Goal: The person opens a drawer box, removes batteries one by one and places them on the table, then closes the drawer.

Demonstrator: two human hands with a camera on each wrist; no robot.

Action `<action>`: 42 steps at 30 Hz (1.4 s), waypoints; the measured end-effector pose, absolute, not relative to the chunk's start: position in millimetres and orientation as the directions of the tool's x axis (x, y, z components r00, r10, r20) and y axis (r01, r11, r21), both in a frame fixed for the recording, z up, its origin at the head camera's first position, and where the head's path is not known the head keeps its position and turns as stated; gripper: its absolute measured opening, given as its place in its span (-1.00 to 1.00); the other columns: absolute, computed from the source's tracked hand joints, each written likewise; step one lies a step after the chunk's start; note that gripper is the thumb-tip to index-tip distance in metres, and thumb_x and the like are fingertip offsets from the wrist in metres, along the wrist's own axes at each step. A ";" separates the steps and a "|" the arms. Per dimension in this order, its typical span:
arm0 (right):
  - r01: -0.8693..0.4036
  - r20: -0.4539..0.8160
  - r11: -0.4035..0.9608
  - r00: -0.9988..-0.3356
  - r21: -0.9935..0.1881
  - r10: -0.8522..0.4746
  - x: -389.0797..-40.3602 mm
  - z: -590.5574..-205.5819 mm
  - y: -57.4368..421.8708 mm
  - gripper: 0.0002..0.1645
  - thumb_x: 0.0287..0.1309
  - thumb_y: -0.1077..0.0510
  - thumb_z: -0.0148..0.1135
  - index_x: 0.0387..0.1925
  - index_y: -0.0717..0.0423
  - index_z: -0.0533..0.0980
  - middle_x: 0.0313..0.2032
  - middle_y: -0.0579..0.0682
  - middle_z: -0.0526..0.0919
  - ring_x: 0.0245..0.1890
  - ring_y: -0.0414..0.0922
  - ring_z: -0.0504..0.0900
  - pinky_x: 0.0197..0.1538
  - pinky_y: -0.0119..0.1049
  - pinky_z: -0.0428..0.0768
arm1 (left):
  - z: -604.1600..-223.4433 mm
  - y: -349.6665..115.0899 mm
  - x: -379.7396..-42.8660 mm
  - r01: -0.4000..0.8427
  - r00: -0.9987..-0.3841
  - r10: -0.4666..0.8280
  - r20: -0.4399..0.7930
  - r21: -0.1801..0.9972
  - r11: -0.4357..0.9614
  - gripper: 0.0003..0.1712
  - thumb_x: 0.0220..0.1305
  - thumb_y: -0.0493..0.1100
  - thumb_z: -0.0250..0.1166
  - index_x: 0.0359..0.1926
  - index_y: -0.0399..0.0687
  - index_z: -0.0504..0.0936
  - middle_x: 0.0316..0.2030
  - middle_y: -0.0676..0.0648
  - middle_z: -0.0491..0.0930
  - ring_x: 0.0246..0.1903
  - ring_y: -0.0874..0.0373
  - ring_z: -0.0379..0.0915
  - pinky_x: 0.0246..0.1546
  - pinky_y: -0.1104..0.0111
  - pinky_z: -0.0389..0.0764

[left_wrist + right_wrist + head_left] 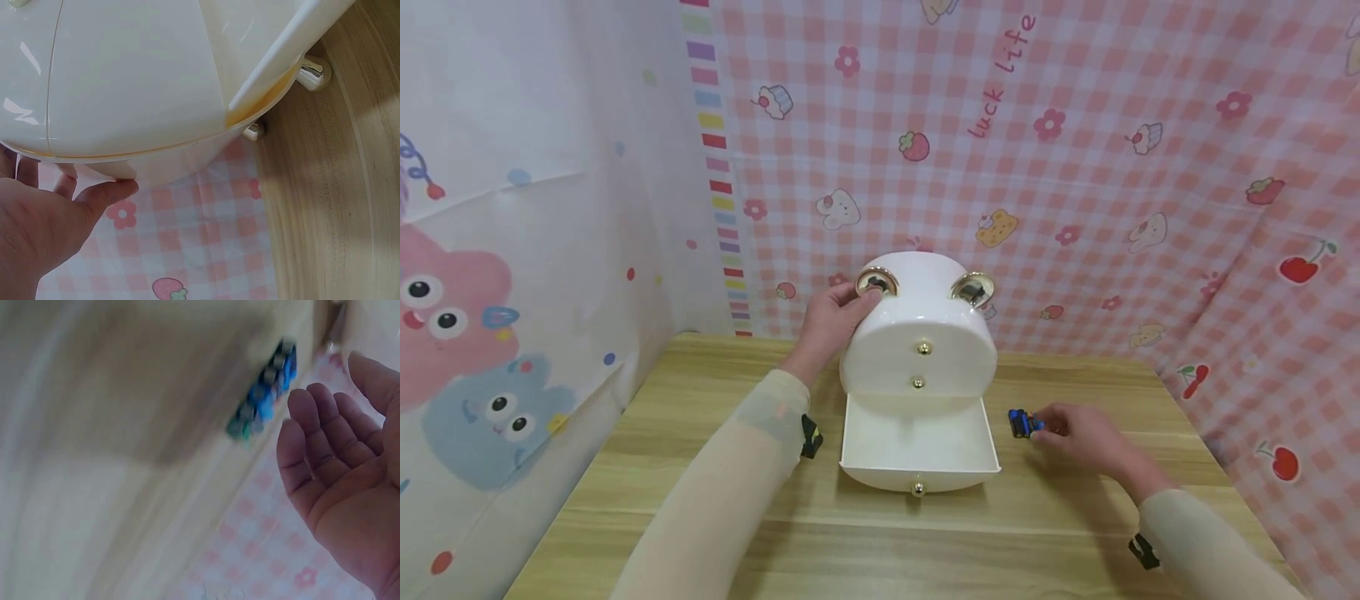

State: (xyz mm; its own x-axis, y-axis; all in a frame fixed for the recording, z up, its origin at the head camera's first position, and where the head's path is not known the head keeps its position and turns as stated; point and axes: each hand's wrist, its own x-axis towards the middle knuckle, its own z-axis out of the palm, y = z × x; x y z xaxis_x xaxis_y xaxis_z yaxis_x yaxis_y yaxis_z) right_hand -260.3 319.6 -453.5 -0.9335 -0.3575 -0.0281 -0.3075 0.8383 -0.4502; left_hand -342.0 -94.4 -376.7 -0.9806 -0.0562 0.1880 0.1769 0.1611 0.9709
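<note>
A white drawer box with two gold-rimmed ears stands at mid-table, its lowest drawer pulled out. My left hand holds the box at its left ear; in the left wrist view the thumb of the left hand lies against the side wall and other fingertips are partly hidden behind the rim. To the right of the drawer lies a small, long blue and black toy, blurred in the right wrist view. Beside it is my right hand, fingers loosely curved; the right wrist view shows a gap between fingertips and toy.
Gold knobs sit on the drawer fronts. The wooden table runs back to a pink checked cloth. A white printed cloth hangs at the left. The open drawer juts out toward the front.
</note>
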 end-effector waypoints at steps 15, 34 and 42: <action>0.033 -0.233 0.659 -0.948 -0.751 -0.218 -217.4 -476.9 274.1 -0.68 0.47 -0.01 0.35 -0.07 0.19 0.68 -0.32 0.00 0.75 -0.36 -0.11 0.64 -0.34 -0.28 0.65 | -374.9 -94.0 -342.0 0.164 -0.984 -0.046 0.173 0.973 0.164 -0.57 0.40 0.09 0.48 0.14 -0.04 0.81 0.00 -0.16 0.80 -0.23 0.29 0.63 -0.18 0.48 0.67; 0.424 -0.467 0.197 -0.790 -0.884 -0.397 -181.9 -497.5 247.4 -0.51 0.64 0.05 0.04 0.16 0.46 0.52 -0.22 -0.01 0.78 -0.27 -0.18 0.74 -0.15 -0.27 0.77 | -375.5 -95.5 -343.3 0.171 -0.983 -0.038 0.179 0.972 0.164 -0.58 0.41 0.10 0.47 0.13 -0.02 0.81 0.00 -0.14 0.80 -0.22 0.27 0.63 -0.19 0.48 0.66; 0.498 -0.476 0.090 -0.738 -0.863 -0.478 -175.4 -501.9 226.9 -0.56 0.62 0.01 0.09 0.11 0.33 0.59 -0.25 -0.08 0.78 -0.26 -0.22 0.73 -0.14 -0.33 0.73 | -377.0 -96.6 -342.4 0.159 -0.985 -0.041 0.168 0.973 0.165 -0.58 0.40 0.11 0.48 0.13 0.00 0.81 0.00 -0.13 0.80 -0.20 0.26 0.64 -0.18 0.46 0.68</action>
State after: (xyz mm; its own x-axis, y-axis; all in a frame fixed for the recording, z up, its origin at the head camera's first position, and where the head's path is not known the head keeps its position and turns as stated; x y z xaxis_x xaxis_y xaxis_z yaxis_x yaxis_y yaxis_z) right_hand -175.4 226.9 -501.9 -0.7383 -0.4782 -0.4757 0.4978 0.0895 -0.8627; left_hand -342.4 -96.6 -377.0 -0.9850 -0.0410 0.1676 0.1587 0.1655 0.9734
